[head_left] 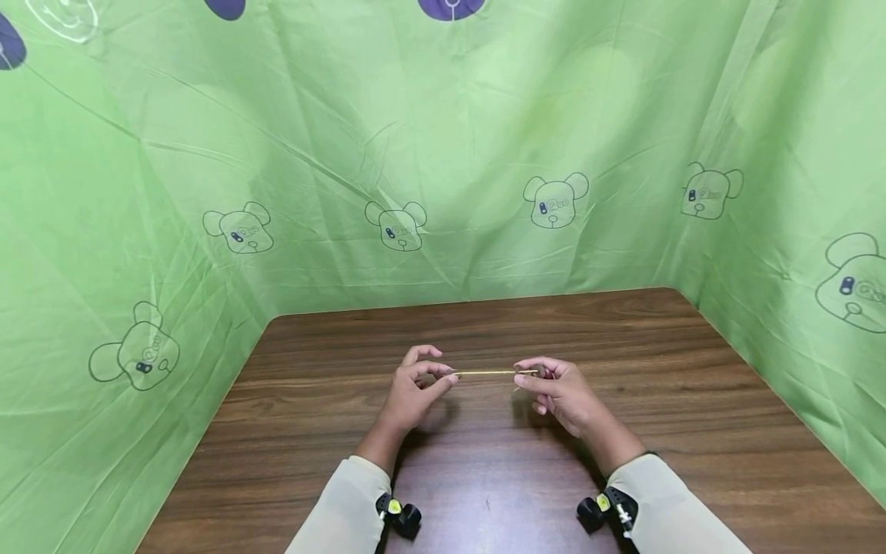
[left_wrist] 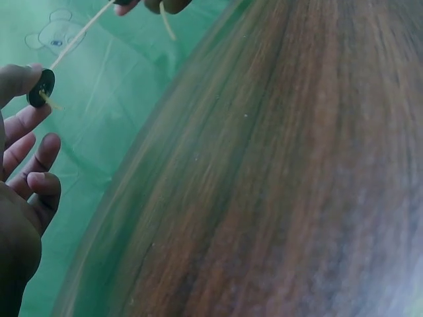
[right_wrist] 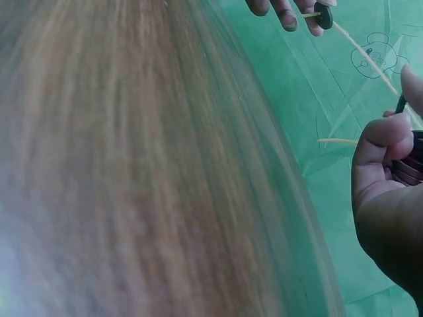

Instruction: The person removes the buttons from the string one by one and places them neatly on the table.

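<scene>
A thin yellow string (head_left: 484, 372) runs taut, nearly level, between the two hands above the table. At its left end the left hand (head_left: 411, 392) pinches a dark round button (left_wrist: 45, 80) by thumb and finger, its other fingers loosely bent. A short string tail pokes out through the button's holes. The right hand (head_left: 564, 396) pinches the string's other end, with the edge of a dark disc (right_wrist: 401, 104) between thumb and finger. More dark discs (right_wrist: 416, 162) sit within its curled fingers, partly hidden. A loose yellow string end (right_wrist: 337, 140) sticks out beside that hand.
Beneath the hands is a brown wood-grain table (head_left: 332, 431) with rounded far corners. Green cloth (head_left: 471, 154) printed with mouse-like heads hangs behind it and along both sides. Each light sleeve ends near a small black wrist camera (head_left: 407, 522).
</scene>
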`<state>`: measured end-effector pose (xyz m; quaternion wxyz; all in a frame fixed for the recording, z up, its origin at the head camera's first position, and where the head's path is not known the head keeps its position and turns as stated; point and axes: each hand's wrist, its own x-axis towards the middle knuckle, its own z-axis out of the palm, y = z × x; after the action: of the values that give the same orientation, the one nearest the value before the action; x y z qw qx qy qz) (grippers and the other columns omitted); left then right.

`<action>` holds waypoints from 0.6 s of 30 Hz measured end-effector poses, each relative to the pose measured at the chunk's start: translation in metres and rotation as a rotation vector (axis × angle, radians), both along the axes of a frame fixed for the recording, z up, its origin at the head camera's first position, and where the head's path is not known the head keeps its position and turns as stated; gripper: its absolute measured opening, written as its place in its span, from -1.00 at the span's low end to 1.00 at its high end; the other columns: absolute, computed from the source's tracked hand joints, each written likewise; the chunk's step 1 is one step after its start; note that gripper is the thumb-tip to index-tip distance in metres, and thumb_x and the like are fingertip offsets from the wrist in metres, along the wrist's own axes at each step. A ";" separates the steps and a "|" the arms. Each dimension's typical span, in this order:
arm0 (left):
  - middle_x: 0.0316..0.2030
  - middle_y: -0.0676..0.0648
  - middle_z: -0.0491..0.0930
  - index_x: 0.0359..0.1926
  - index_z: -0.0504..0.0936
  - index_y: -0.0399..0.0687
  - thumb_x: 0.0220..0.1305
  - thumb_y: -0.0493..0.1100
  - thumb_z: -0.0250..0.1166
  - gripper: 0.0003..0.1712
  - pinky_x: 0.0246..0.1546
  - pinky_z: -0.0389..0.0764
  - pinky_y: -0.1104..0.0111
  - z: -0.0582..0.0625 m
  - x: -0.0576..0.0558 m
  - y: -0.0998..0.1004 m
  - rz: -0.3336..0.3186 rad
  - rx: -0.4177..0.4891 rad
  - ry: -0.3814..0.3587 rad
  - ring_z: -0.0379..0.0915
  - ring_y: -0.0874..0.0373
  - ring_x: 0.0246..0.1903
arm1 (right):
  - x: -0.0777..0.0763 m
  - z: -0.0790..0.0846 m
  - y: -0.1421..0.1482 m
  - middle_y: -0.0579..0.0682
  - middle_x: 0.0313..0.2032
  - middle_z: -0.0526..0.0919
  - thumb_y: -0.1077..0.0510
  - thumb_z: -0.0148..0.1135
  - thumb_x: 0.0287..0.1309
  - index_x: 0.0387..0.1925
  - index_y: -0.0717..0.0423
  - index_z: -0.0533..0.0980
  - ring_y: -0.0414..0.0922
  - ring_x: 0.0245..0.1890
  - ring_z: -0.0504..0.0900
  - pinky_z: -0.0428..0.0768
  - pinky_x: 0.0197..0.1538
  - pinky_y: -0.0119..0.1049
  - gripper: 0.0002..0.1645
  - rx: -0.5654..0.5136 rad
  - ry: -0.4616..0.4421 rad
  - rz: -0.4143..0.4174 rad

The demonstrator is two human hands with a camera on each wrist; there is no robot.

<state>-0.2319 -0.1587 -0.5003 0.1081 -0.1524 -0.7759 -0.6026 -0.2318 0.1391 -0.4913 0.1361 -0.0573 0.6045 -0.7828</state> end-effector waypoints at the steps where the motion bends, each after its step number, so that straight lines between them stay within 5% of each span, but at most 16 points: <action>1: 0.23 -0.19 0.56 -0.20 0.89 -0.09 0.24 -0.21 0.62 -0.87 -0.12 0.57 0.34 0.000 0.000 0.000 0.003 0.000 -0.001 0.55 0.16 0.02 | 0.000 0.000 0.000 -0.21 -0.39 0.50 0.38 0.43 0.32 0.00 0.05 0.77 -0.31 -0.48 0.55 0.47 -0.50 -0.45 -0.71 0.005 -0.005 -0.003; 12: 0.23 -0.27 0.54 -0.18 0.87 -0.22 0.27 -0.25 0.60 -0.85 -0.13 0.58 0.45 0.000 -0.001 -0.003 -0.001 0.009 -0.007 0.50 0.10 0.10 | -0.001 0.000 0.005 -0.20 -0.22 0.79 0.37 0.35 0.41 0.04 0.09 0.72 -0.35 -0.58 0.46 0.44 -0.52 -0.51 -0.74 -0.032 0.003 0.053; 18: 0.23 -0.30 0.54 -0.19 0.88 -0.15 0.26 -0.24 0.61 -0.87 -0.09 0.58 0.41 0.001 0.000 -0.002 -0.001 -0.002 -0.006 0.53 0.15 0.06 | -0.002 0.000 0.007 -0.23 -0.30 0.68 0.38 0.40 0.36 0.08 0.06 0.75 -0.35 -0.59 0.41 0.45 -0.49 -0.50 -0.67 -0.023 0.018 0.031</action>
<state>-0.2321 -0.1602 -0.4991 0.1054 -0.1510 -0.7769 -0.6021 -0.2340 0.1458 -0.4915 0.1419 -0.0753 0.5959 -0.7868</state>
